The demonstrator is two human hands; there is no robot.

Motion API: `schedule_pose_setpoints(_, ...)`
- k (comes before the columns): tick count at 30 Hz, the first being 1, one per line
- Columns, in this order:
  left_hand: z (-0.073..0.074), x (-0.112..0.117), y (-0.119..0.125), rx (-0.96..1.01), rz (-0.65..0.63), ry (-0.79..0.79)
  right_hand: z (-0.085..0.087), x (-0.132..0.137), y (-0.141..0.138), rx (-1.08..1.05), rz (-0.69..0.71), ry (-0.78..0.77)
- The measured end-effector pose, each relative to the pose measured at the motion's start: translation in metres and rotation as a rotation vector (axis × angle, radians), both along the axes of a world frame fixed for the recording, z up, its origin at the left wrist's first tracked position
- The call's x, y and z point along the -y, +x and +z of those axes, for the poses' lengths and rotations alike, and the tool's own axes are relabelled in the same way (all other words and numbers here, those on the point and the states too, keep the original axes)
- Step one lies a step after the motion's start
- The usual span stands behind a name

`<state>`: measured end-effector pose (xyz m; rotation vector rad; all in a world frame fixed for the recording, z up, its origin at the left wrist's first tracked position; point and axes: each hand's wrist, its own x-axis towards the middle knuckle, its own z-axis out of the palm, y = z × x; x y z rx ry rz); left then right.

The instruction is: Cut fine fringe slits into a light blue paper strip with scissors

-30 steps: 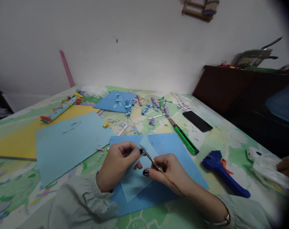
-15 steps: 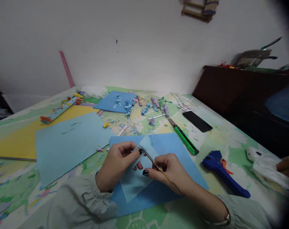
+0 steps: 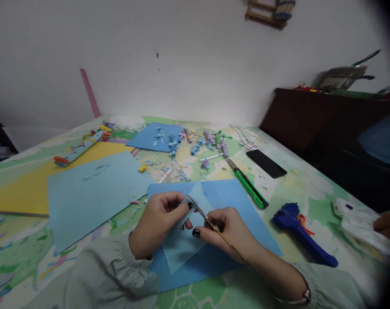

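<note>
In my left hand (image 3: 164,219) a light blue foam sheet (image 3: 184,253) is pinched near its upper corner, thumb on top. My right hand (image 3: 229,231) grips a pair of gold-handled scissors (image 3: 211,222), fingers wrapped about the handles. The blades point up and left, and their tips lie at the sheet's upper part beside my left thumb. Whether the blades are apart is too small to tell. Beneath both hands lies a larger, darker blue sheet (image 3: 240,197) on the table.
A green utility knife (image 3: 251,186) and a black phone (image 3: 266,163) lie to the right, with a blue glue gun (image 3: 303,236) nearer. Left are a pale blue sheet (image 3: 95,193) and a yellow sheet (image 3: 17,189). Curled foam pieces (image 3: 198,146) and scraps are scattered at the back.
The scissor tips have shifted very slightly at the sheet's upper part. Both hands keep their places and their holds.
</note>
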<state>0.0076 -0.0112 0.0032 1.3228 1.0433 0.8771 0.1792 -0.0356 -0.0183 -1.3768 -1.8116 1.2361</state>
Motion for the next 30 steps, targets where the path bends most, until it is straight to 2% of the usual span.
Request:
schedule_pose_setpoints(7, -0.0013, 0.0000, 0.0007, 0.003, 0.001, -0.019, 0.0026, -0.0010, -0.0010, 0.004, -0.016, -0.012)
schedule_pose_setpoints(12, -0.0026, -0.0004, 0.0008, 0.020, 0.003, -0.016, -0.0003, -0.0022, -0.0001, 0.022, -0.013, 0.028)
schedule_pose_setpoints(18, -0.0040, -0.0013, 0.0011, 0.026, -0.009, -0.008, -0.0027, -0.0018, -0.0006, 0.025, -0.024, 0.007)
schedule_pose_setpoints(30, 0.0001, 0.0008, 0.0016, 0.044, -0.017, -0.043, -0.0025, -0.0012, -0.0003, 0.048, -0.024, 0.026)
